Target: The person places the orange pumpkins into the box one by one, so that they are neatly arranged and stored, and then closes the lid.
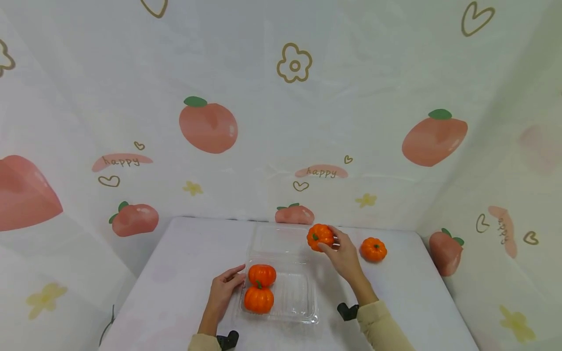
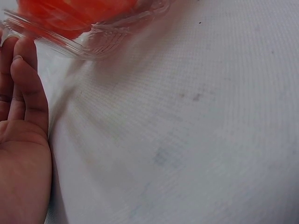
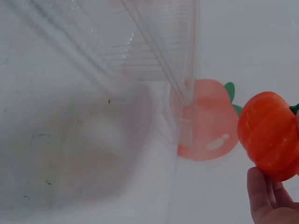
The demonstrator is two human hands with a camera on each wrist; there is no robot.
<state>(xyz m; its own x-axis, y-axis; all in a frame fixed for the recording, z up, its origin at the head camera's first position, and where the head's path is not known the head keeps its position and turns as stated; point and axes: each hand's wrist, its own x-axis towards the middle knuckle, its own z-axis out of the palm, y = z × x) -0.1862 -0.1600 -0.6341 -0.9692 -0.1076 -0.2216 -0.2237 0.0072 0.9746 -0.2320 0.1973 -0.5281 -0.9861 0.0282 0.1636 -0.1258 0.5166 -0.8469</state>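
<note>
The white counter spreads beneath both hands. On it lies the clear box, just right of the left hand and nearer the person than the right hand, its lid laid back on the far side. The bare half of the box lies to the near left of the right hand and would be the natural place to set something down; the box looks light, so it would be wise to brace it at the rim without pressing the wall inward.

The right hand holds a pumpkin between thumb and fingers, opened only as wide as the fruit. The left hand grips nothing firmly: its relaxed, slightly bent fingers touch the box's left side.

The held pumpkin sits at the right hand's fingertips, raised off the counter. Lowering it gently, with the fingers kept clear of the rim, should avoid a knock. Two more, the far pumpkin and the near pumpkin, sit in the box just right of the left hand. The loose pumpkin rests to the right of the right hand.
</note>
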